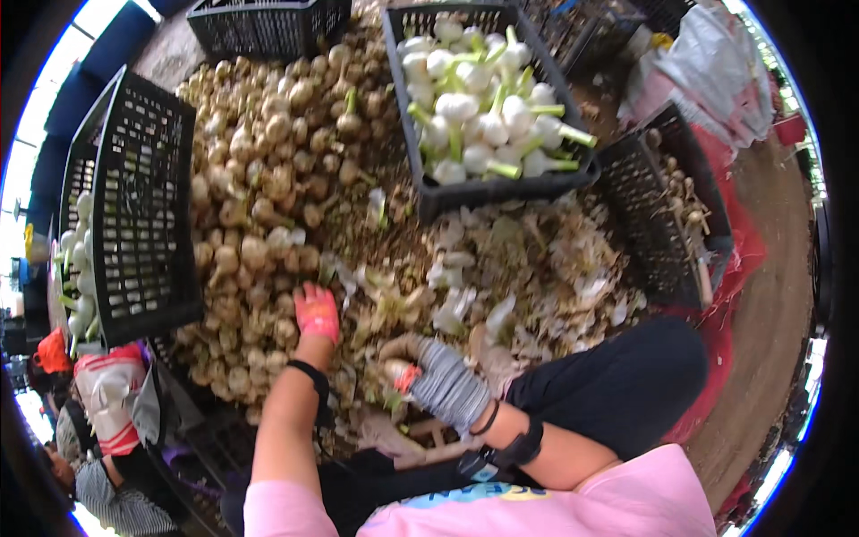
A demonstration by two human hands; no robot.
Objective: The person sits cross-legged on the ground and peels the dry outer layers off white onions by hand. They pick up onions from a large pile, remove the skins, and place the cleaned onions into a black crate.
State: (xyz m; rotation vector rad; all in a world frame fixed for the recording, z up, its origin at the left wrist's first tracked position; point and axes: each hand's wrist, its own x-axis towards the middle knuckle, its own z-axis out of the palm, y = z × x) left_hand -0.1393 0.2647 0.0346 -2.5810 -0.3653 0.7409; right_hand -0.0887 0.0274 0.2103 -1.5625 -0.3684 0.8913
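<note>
My left hand (317,314), in a pink glove, reaches onto the right edge of a big heap of untrimmed garlic bulbs (255,255); its fingers are spread and nothing shows in them. My right hand (439,379), in a grey striped knit glove, is near my lap with its fingers curled and something orange-red at the thumb. Whether it holds a tool or a bulb cannot be made out. Beyond it, dry garlic skins (537,268) cover the ground. A black plastic crate (507,194) ahead is full of white peeled bulbs with cut green stems (493,127).
A black crate (144,215) stands on the left, with white bulbs behind it. Another crate (661,228) at right holds stalk scraps. A further crate (265,30) is at the back. White sacks (711,74) lie at upper right. Another person (114,497) sits at lower left.
</note>
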